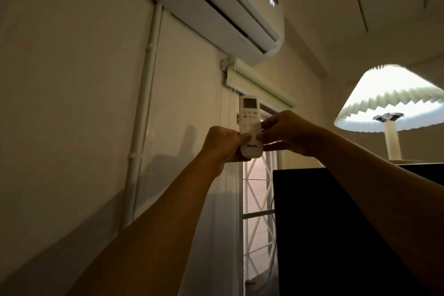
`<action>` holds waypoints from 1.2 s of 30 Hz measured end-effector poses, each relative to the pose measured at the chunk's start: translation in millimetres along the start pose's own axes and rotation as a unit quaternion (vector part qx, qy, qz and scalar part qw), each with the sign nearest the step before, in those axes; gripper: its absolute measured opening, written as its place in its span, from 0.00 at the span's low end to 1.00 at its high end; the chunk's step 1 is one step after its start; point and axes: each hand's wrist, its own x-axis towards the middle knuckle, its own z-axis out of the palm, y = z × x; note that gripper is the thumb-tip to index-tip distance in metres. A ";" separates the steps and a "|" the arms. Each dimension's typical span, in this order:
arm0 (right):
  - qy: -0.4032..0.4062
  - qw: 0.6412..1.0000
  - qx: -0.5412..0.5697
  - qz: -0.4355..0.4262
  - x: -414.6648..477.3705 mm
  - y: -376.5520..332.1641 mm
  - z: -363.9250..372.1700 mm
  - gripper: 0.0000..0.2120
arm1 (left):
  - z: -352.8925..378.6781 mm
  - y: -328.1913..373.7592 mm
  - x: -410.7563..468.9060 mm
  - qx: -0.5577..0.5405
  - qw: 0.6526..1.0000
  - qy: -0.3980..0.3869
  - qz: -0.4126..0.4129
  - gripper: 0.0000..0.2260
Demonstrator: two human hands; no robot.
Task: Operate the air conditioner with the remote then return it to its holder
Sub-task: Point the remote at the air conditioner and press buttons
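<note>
A white remote with a small screen and coloured buttons stands upright in the middle of the view, its top pointing up. My left hand grips its lower left side, thumb on the front. My right hand holds its right edge, thumb and fingers pinching near the buttons. The white air conditioner hangs on the wall above, with a small lit display at its right end. A small bracket-like piece shows just behind the remote's left edge; I cannot tell whether it is the holder.
A lit pleated lamp stands at the right on a dark cabinet. A roller blind and its cord hang over a window with white bars. A white pipe runs down the wall at the left.
</note>
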 end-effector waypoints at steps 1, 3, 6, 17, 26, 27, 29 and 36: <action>0.004 1.000 0.004 0.005 0.5 -2.0 -5.7 0.11 | 3.6 3.0 2.1 -0.005 1.000 -0.004 0.003 0.13; 0.023 0.999 0.027 0.002 3.1 -5.0 -15.7 0.11 | 10.7 9.0 5.2 -0.020 1.000 -0.014 0.006 0.14; 0.068 0.996 0.063 -0.007 8.3 -9.1 -27.1 0.08 | 19.6 13.8 9.9 -0.024 0.999 -0.028 0.011 0.13; 0.110 0.991 0.068 -0.028 17.1 -11.9 -41.8 0.04 | 32.2 16.0 24.3 -0.020 0.998 -0.043 0.038 0.06; 0.132 0.986 0.091 -0.037 19.9 -10.6 -49.8 0.04 | 40.9 25.7 26.3 -0.025 0.998 -0.049 0.037 0.07; 0.135 0.986 0.092 -0.034 20.0 -10.5 -50.3 0.03 | 42.3 25.8 26.1 -0.025 0.998 -0.049 0.034 0.10; 0.135 0.987 0.089 -0.023 20.0 -9.8 -51.6 0.03 | 43.9 24.6 26.2 -0.026 0.998 -0.048 0.026 0.13; 0.108 0.991 0.080 -0.011 20.0 -7.4 -54.6 0.06 | 44.0 19.8 27.6 -0.026 0.998 -0.049 0.022 0.11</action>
